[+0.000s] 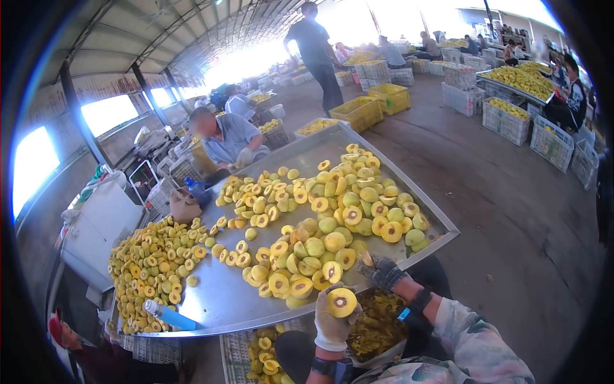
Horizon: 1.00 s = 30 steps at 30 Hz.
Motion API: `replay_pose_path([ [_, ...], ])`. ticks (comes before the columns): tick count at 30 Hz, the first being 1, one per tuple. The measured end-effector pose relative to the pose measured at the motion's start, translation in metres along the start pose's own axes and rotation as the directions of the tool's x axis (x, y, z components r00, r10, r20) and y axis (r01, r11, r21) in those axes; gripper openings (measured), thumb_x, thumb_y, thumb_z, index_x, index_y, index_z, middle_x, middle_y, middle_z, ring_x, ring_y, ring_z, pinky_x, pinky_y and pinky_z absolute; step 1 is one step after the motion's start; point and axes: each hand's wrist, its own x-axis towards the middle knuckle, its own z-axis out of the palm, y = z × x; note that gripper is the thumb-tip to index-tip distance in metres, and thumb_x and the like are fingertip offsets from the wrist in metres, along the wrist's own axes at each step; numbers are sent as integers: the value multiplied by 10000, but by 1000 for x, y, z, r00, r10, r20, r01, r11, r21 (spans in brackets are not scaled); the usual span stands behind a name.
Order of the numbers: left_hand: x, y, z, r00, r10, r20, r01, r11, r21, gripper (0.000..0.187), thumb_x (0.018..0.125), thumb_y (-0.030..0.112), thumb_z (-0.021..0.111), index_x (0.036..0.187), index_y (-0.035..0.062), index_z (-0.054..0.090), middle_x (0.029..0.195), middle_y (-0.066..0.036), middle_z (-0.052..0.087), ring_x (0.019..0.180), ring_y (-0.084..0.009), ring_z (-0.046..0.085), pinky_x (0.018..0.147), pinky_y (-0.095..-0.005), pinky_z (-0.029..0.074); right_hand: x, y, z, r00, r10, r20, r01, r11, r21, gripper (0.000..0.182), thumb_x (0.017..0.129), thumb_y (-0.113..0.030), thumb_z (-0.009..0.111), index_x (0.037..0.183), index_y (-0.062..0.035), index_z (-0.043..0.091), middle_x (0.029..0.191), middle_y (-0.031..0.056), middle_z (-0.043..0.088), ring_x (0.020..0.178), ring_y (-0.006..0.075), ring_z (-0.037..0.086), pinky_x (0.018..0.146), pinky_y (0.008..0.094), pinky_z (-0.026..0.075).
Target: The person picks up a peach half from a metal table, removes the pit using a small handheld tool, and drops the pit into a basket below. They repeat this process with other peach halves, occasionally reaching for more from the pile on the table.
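My left hand (331, 326), in a white glove, grips a yellow peach half (342, 302) with its cut face up and the brown pit hollow showing. To its right, at the table's near edge, my right hand (385, 274) wears a dark grey glove. Its fingers are closed around a small tan piece (366, 258), which I cannot make out. In front of both hands, many halved peaches (310, 246) lie heaped on the metal table (240, 310). Below my hands stands a tub of brownish-yellow scraps (377, 328).
Another pile of peach halves (150, 269) covers the table's left end, beside a light blue bottle (171, 315). A crate of halves (265, 358) stands below the near edge. Across the table sits a gloved person (224, 141). Yellow crates (358, 114) and a standing person (316, 57) are beyond.
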Motion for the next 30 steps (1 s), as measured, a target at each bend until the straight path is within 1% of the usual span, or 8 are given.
replay_pose_path([
  [5,-5,0,2,1000,-19,-17,19,999,-28,462,936,464,367,1121,53,468,940,-178,589,607,-285,570,491,-336,453,6,35,7,988,142,-59,-108,915,390,183,861,-135,629,1011,-41,584,883,22,616,807,94,559,714,263,481],
  [17,-6,-12,2,999,22,37,-24,997,72,519,936,501,322,1116,39,474,945,-189,583,639,-293,563,547,-372,464,4,18,-61,908,405,-106,-213,666,715,168,864,-126,629,1002,-44,579,780,43,608,645,131,596,582,257,496],
  [20,-7,-12,0,991,-53,125,66,993,-101,403,920,368,476,1123,20,465,939,-180,584,685,-276,581,580,-367,485,20,27,-103,920,361,-154,-156,696,701,152,860,-136,628,986,-54,600,730,40,606,605,128,587,541,259,489],
  [23,8,-19,-8,993,100,65,-110,977,182,402,730,-88,632,1084,14,473,908,-114,595,699,-190,601,580,-295,495,53,47,-152,880,303,-366,-259,952,165,196,827,-175,636,981,-56,618,720,45,616,597,112,582,511,273,452],
  [24,4,-14,4,971,110,213,-166,951,262,340,758,-72,601,1063,16,479,886,-110,595,652,-179,600,549,-275,491,56,39,-170,889,249,-385,-271,963,-3,344,764,-286,645,1003,-40,623,801,136,643,680,235,628,621,381,494],
  [26,20,-15,5,957,223,186,-285,846,451,467,925,484,346,1065,78,529,835,-151,613,487,-273,509,420,-353,406,73,56,-197,866,104,-490,-298,893,-338,379,750,-308,641,1030,-55,620,855,180,651,773,315,642,679,400,496],
  [28,25,-10,11,981,152,120,-170,973,159,228,903,199,479,1058,32,484,887,-123,591,632,-225,591,543,-340,501,76,54,-221,854,141,-501,-359,857,-370,377,747,-314,635,1019,-52,625,875,187,651,816,345,631,708,409,493],
  [30,33,-2,8,986,25,164,-19,999,-34,331,930,323,408,1077,38,489,923,-119,588,742,-248,597,626,-380,512,73,59,-238,841,199,-503,-429,813,-394,377,745,-321,628,1007,-50,631,895,194,651,859,376,621,737,418,489],
])
